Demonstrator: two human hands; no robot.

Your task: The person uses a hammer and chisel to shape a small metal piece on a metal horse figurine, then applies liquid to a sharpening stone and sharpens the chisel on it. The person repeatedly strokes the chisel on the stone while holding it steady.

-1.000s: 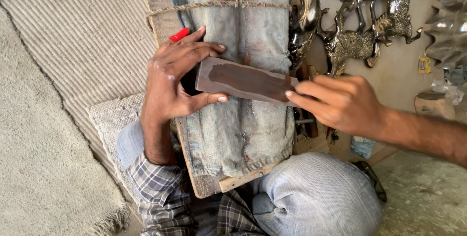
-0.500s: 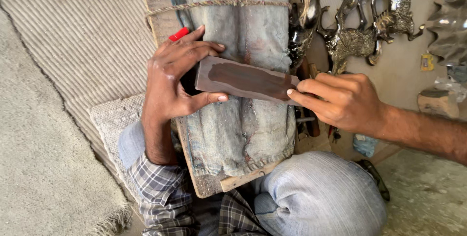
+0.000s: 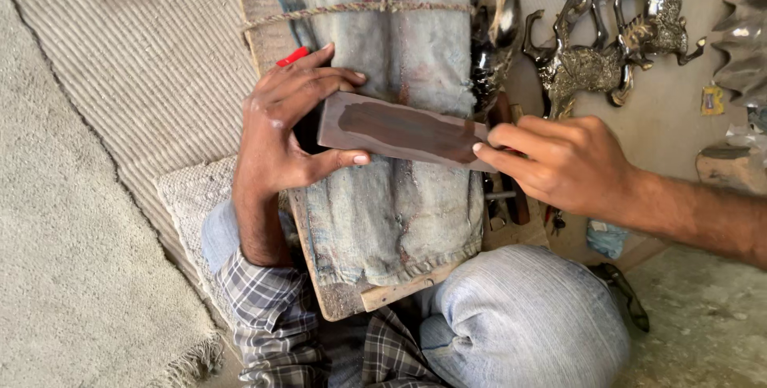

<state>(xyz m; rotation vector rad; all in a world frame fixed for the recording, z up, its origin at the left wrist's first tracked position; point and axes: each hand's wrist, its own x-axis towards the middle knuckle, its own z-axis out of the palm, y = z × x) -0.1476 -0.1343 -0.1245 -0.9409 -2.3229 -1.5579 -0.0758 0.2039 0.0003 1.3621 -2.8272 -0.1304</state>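
Head view: denim-wrapped board [image 3: 391,196] on striped mat [image 3: 144,60], concrete floor [image 3: 703,332].

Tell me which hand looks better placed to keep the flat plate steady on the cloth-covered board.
Probably the left hand: it wraps one end of the flat brown plate, thumb under and fingers over. The right hand only pinches the other end with its fingertips, above the denim-wrapped board.

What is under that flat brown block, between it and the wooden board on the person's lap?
In the head view, worn blue denim cloth lies between the flat brown block and the wooden board, tied on with a rope higher up.
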